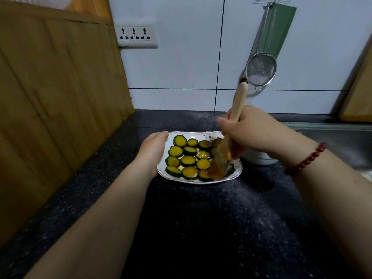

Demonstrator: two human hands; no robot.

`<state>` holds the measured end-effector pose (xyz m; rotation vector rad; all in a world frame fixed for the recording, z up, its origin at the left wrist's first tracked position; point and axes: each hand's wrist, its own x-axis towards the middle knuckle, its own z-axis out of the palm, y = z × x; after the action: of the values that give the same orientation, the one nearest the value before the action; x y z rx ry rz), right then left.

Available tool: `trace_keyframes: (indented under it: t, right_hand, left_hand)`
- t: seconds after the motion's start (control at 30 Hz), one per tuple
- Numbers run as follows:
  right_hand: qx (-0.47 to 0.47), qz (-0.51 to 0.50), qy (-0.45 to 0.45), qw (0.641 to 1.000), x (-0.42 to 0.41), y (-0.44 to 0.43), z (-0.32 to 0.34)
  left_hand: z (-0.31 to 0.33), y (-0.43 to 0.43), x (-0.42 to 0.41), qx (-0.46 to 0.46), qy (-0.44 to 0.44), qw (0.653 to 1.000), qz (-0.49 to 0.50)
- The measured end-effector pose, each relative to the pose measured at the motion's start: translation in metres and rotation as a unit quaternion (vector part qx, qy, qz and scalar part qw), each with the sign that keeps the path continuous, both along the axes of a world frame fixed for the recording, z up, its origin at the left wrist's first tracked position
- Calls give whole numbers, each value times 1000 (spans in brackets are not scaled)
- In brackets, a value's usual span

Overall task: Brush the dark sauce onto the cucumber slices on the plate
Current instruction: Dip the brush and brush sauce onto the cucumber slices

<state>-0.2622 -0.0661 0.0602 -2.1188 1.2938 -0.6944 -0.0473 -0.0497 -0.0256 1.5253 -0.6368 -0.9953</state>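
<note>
A white patterned plate [237,169] sits on the dark counter and carries several cucumber slices [188,160] glistening with brownish sauce. My left hand [153,150] grips the plate's left rim. My right hand [247,129] holds a wooden-handled brush [238,103]. The brush's sauce-stained bristles [217,171] press on the slices at the plate's near right corner. A white bowl [259,159] stands just right of the plate, mostly hidden behind my right hand; its contents cannot be seen.
A large wooden board [60,97] leans along the left wall. A metal strainer [261,68] hangs on the tiled wall, with a power socket [136,34] further left. A steel sink [342,141] lies to the right. Dark counter [201,228] stretches toward me.
</note>
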Motion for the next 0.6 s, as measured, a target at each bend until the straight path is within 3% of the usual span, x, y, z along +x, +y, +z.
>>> trace_keyframes:
  t: [0.2,0.3,0.43,0.6]
  right_hand:
    - [-60,4,-22,998,5,6,4]
    - [-24,15,-36,999,7,9,-1]
    - [39,33,-138,989,7,13,2]
    - [-4,45,-37,998,10,19,0]
  left_hand:
    - [1,1,-1,2,6,1000,1]
    - [2,0,-2,7,0,1000,6]
    - [2,1,-1,9,0,1000,7]
    - [3,-1,-2,16,1,1000,9]
